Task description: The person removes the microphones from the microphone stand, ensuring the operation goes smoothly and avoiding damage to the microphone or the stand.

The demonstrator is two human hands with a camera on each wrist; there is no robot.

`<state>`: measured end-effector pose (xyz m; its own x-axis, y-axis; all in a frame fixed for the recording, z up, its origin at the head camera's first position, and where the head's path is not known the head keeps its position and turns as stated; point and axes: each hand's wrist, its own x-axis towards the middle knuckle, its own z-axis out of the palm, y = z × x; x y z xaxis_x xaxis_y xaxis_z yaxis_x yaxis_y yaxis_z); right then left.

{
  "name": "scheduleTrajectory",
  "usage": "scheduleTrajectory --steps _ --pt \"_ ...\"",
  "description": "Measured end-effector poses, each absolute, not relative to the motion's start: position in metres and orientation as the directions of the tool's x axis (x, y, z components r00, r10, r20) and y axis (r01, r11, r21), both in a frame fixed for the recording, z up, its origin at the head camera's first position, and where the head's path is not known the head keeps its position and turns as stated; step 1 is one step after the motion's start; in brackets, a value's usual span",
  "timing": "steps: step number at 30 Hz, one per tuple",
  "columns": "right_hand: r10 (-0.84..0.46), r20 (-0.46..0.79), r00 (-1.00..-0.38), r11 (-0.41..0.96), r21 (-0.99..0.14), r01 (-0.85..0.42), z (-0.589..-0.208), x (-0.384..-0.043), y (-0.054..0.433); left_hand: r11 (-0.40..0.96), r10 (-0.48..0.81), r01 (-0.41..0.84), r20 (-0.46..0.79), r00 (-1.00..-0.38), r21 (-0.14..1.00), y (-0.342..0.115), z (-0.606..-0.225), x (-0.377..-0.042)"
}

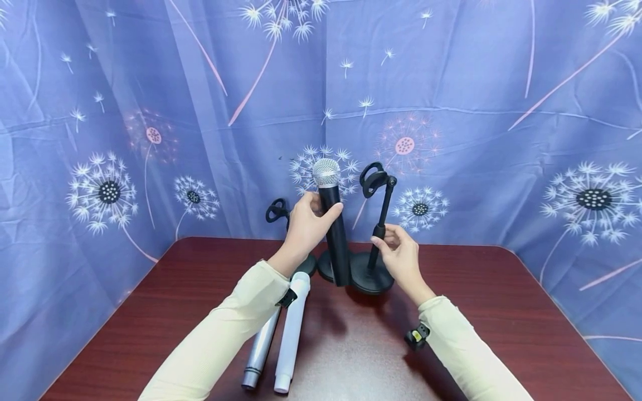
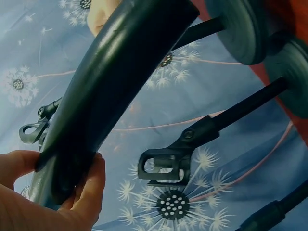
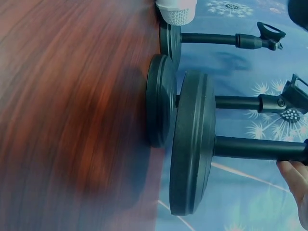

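A black microphone [image 1: 337, 239] with a silver mesh head stands nearly upright in my left hand [image 1: 308, 223], thumb and fingers gripping its upper body. Its lower end tilts toward me. To its right, my right hand [image 1: 403, 259] pinches the pole of a black desktop microphone stand [image 1: 384, 209] at the collar. The stand's ring-shaped clip is free, level with the microphone's head. In the right wrist view, the stand's round base [image 3: 192, 144] shows side-on, with fingertips [image 3: 291, 173] at the pole. The left wrist view shows the microphone's dark body [image 2: 110, 77] close up.
Two more black stands are behind, one with its clip [image 1: 277, 210] left of my left hand, another with its base [image 1: 326, 266] behind the microphone. A white microphone [image 1: 292, 340] and a silver one [image 1: 261, 351] lie beneath my left forearm. A patterned curtain [image 1: 451, 111] backs the table.
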<state>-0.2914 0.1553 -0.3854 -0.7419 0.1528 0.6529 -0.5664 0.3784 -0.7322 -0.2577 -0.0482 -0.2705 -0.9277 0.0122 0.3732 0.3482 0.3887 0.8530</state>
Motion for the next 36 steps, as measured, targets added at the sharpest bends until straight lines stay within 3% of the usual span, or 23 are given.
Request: scheduleTrajectory --steps 20,36 --pt "0.180 0.630 -0.755 0.375 -0.754 -0.540 -0.382 -0.299 0.165 0.494 0.141 0.140 0.080 -0.987 0.858 -0.064 -0.304 -0.249" --pt "0.167 0.627 -0.761 0.384 -0.753 -0.535 -0.370 -0.289 0.163 0.578 0.187 0.158 0.058 -0.981 0.801 -0.071 -0.340 -0.248"
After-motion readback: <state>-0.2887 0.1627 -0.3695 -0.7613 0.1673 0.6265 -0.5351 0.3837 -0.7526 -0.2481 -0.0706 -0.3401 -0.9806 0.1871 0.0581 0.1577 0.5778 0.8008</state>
